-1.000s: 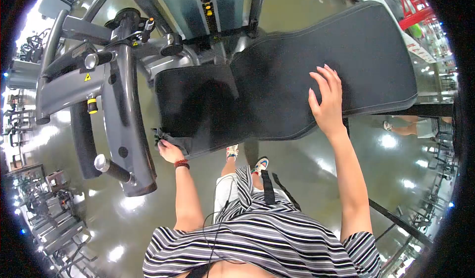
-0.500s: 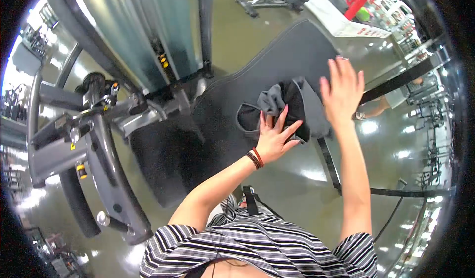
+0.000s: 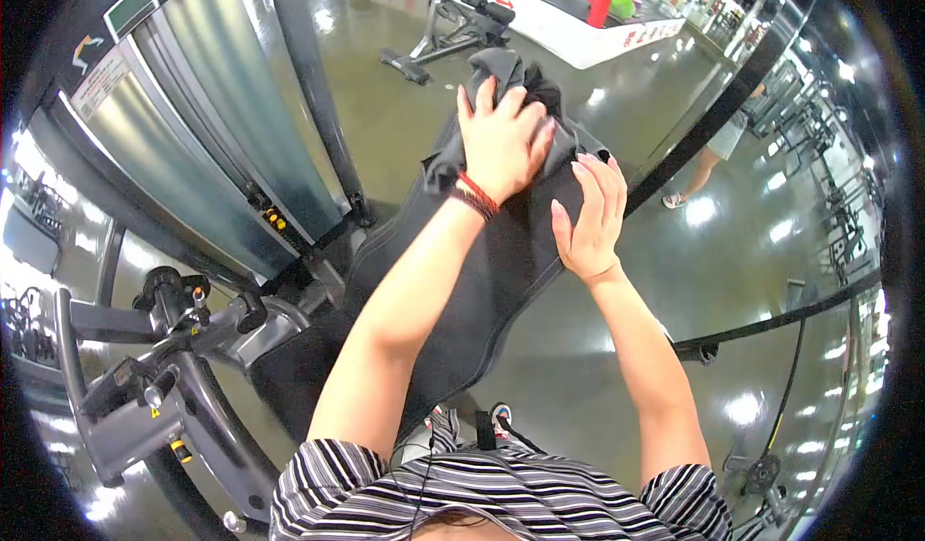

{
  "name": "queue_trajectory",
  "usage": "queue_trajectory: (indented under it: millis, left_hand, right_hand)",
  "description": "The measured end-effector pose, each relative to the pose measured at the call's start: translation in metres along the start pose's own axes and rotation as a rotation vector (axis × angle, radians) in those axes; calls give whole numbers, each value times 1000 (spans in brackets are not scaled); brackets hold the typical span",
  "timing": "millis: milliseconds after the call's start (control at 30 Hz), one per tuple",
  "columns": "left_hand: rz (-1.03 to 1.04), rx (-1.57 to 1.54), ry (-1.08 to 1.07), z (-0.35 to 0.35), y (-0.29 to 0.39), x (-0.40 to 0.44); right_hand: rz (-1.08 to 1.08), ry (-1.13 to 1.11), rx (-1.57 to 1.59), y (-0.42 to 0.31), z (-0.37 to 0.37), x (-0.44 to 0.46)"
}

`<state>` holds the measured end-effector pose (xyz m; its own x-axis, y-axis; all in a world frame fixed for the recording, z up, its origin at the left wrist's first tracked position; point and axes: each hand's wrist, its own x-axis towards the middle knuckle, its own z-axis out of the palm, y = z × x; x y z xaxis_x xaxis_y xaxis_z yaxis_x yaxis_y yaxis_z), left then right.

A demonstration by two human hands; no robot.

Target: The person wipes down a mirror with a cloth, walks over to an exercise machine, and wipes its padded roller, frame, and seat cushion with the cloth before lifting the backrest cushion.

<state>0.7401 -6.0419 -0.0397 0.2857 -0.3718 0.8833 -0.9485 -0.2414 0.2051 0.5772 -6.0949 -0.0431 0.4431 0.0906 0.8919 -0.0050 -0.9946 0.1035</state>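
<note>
A long black padded bench (image 3: 448, 295) runs from the lower left up to the middle of the view. Near its far end lies a crumpled dark grey cloth (image 3: 496, 64). My left hand (image 3: 503, 146), with red and dark beads at the wrist, presses on the cloth with its fingers spread. My right hand (image 3: 593, 218) is just to the right, over the bench's right edge, its fingers stretched out and nothing visible in it. Whether its fingertips touch the cloth's edge is hard to tell.
A grey exercise machine frame (image 3: 207, 406) stands at the lower left, below a tall panelled weight housing (image 3: 226, 136). Another small bench (image 3: 453, 21) is at the top. A dark upright frame (image 3: 708, 117) and a person's leg (image 3: 699, 170) are at the right.
The view has turned and shifted toward the bench's far end. My left hand went from the bench's near corner to its far end, with the cloth under it. My right hand is now lower, beside it.
</note>
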Motion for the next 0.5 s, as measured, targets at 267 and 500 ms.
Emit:
queue_trajectory:
  millis: [267,500]
  left_hand:
    - [-52,131,-267,12,-21,44]
    - [86,-16,-135,-3,24,21]
  right_hand:
    - [76,115,66,1,2,-5]
    - [140,171,105,-3,0,-6]
